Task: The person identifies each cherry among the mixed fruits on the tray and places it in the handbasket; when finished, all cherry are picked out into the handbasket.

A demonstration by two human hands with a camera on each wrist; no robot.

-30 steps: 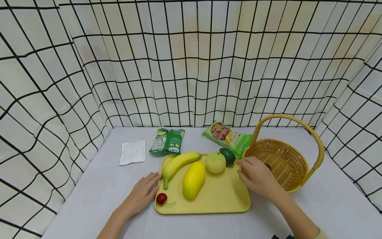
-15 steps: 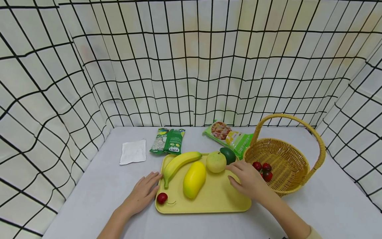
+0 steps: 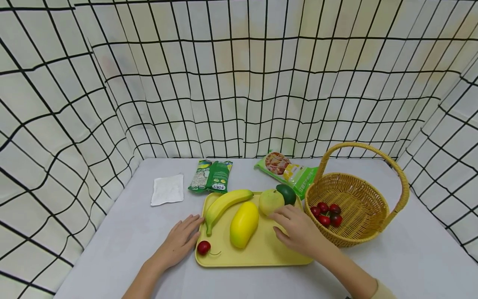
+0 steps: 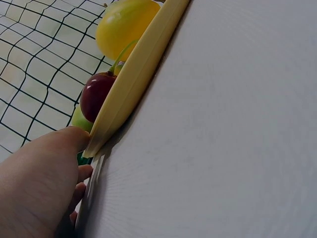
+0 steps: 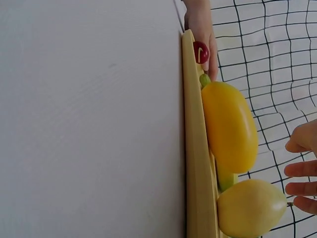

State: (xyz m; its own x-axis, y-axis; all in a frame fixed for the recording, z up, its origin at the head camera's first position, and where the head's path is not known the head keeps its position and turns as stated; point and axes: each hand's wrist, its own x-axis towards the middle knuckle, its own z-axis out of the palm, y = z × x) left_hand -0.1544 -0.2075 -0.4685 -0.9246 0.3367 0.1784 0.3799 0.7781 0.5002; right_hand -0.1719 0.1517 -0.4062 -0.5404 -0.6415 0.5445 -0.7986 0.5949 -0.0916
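Note:
A yellow tray (image 3: pixel 261 256) bears a banana (image 3: pixel 224 207), a yellow mango (image 3: pixel 244 226), a round pale yellow-green fruit (image 3: pixel 270 201), a dark green fruit (image 3: pixel 286 193) and a cherry with a stem (image 3: pixel 203 248). My left hand (image 3: pixel 177 241) lies flat at the tray's left edge, fingertips on the rim beside the cherry. In the left wrist view, its thumb touches the tray's corner. Over the tray's right part is my right hand (image 3: pixel 296 228), fingers loosely bent and holding nothing. Its fingertips are close to the round fruit (image 5: pixel 251 208) in the right wrist view.
Right of the tray stands a wicker basket (image 3: pixel 356 195) with a tall handle; several cherries (image 3: pixel 324 221) lie inside. Two green snack packets, one at the left (image 3: pixel 210 176) and one at the right (image 3: pixel 287 172), lie behind the tray, near a white tissue (image 3: pixel 167 189). Grid-patterned cloth walls surround the table.
My right hand has moved left from the basket's rim to over the tray near the round fruit, uncovering the cherries in the basket. The left hand has stayed at the tray's edge.

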